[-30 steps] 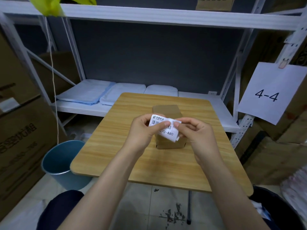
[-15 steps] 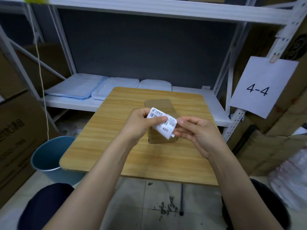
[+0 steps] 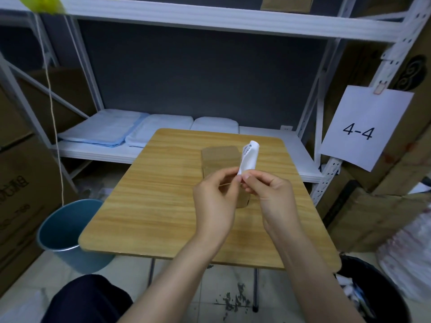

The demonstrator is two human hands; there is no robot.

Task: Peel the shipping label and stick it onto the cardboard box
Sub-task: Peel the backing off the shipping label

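Observation:
A small brown cardboard box [image 3: 219,159] stands on the wooden table [image 3: 163,206], partly hidden behind my hands. Above it I hold a white shipping label [image 3: 249,158] that curls upward, its blank back facing me and printed side turned away. My left hand [image 3: 215,203] and my right hand [image 3: 270,194] both pinch the label's lower corner between thumb and fingertips, just in front of the box.
A blue bin [image 3: 67,234] stands on the floor left of the table and a black bin [image 3: 370,297] at the right. White shelving [image 3: 210,22] with folded cloths [image 3: 130,131] is behind. A "4-4" paper sign [image 3: 359,127] hangs right. Cardboard cartons stand on both sides.
The label has turned from flat with its print toward me to standing upright and curled, back side showing. Both hands have closed together on its lower corner.

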